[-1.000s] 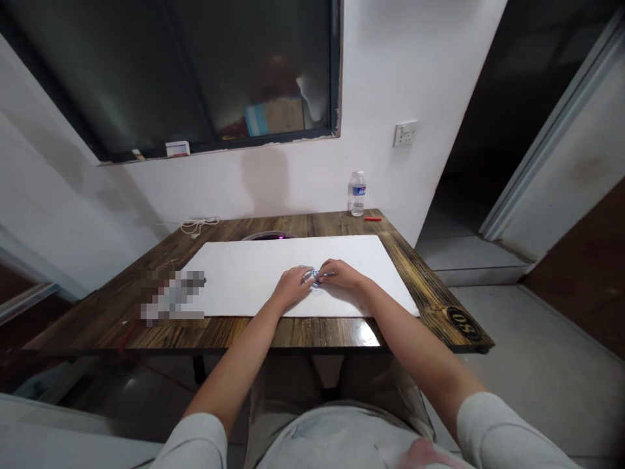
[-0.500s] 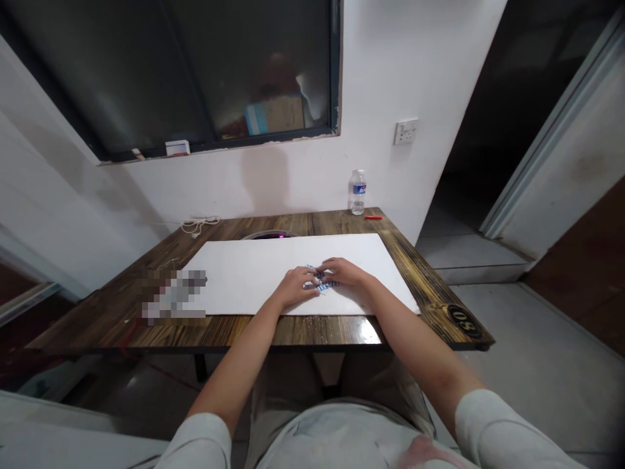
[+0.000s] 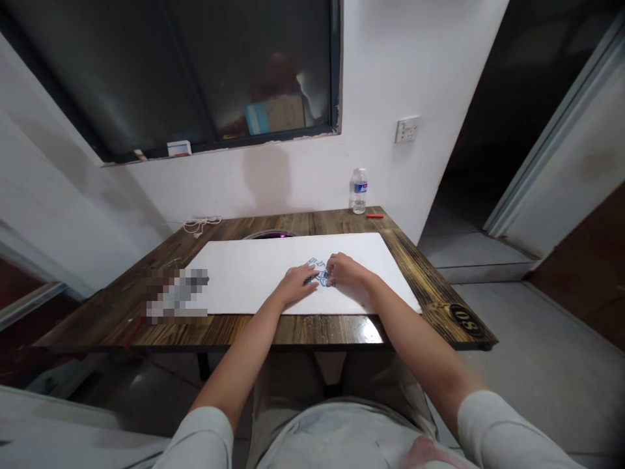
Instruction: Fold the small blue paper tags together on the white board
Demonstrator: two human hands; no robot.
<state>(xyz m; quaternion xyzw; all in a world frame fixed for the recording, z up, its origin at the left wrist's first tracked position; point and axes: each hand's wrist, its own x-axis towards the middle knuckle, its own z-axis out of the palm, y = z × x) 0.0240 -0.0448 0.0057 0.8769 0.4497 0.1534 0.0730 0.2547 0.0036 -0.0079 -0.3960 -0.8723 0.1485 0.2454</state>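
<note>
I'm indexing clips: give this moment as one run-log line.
left hand: at blue-white stuff | right hand: at same | surface: white board on table | beyond: bottle, red stick

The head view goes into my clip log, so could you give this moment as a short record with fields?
Surface: white board on a wooden table
Between the hands: small blue-and-white material, too fine to identify
Left hand: low over the board, fingers at the material's left side
Right hand: fingers bent at its right side; grip unclear
Far right of table: upright clear bottle, red stick-like item beside it
Far left: white cable, loosely coiled
Unreadable: pixelated patch by the board's left end
</note>
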